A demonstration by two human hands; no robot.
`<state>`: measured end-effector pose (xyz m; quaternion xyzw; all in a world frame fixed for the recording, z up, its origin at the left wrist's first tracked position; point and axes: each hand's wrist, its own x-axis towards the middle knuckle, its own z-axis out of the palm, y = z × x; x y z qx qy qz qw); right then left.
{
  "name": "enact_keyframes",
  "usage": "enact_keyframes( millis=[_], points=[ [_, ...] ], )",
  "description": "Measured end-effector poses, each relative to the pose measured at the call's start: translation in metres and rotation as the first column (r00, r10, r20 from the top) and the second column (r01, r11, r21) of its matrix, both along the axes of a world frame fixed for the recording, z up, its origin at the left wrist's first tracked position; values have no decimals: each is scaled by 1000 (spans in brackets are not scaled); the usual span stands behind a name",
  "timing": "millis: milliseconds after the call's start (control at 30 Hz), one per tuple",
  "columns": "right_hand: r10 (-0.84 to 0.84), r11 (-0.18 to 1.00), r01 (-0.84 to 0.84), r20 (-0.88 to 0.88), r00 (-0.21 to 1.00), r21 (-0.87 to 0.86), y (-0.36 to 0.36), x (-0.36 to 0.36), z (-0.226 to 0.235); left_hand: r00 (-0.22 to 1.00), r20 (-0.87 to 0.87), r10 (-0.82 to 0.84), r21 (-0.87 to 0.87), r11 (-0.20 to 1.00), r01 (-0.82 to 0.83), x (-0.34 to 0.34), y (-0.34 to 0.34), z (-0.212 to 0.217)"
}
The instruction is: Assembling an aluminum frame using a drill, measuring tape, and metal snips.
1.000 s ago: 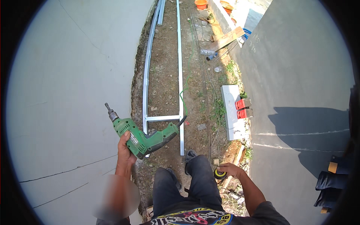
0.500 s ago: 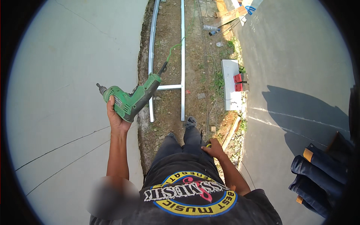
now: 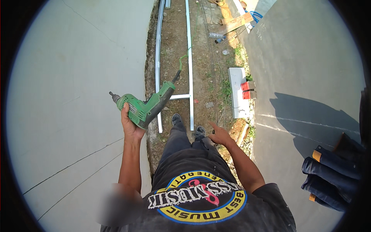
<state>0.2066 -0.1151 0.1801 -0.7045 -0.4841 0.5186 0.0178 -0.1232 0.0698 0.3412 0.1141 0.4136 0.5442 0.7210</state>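
Note:
A green and black electric drill (image 3: 136, 109) is gripped round its body by my left hand (image 3: 132, 124), its chuck toward the left wall and its handle toward the upper right. A cord runs from the handle end, turning bright green over the ground. My right hand (image 3: 220, 136) is beside my right hip, index finger stretched out and the other fingers curled. A small dark bit shows at those curled fingers, too little to name. In front of my feet lies a silvery metal frame (image 3: 190, 77) of two long bars joined by a crosspiece (image 3: 179, 96).
Pale walls (image 3: 77, 77) flank the narrow dirt strip on both sides. Along its right edge are a white board (image 3: 237, 92) with two red-and-grey items (image 3: 248, 90), plastic bottles (image 3: 217, 36), wooden planks (image 3: 236, 24) and a blue coil (image 3: 256, 16). Dark blue rolled cloth (image 3: 328, 174) appears far right.
The drill and left hand have shifted slightly right and down in view. My right hand has moved forward, its index finger now extended; a yellow-and-black thing seen at it before no longer shows. My feet have stepped.

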Motion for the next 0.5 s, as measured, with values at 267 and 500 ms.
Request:
enact_keyframes(
  millis=[267,500],
  points=[
    [-100,915,106,-35,994,388,123,-12,74,989,103,-109,-14,994,111,19,6,16],
    [-133,938,104,65,989,331,229,12,98,982,2,-189,-71,979,189,32,59,14]
  ],
)
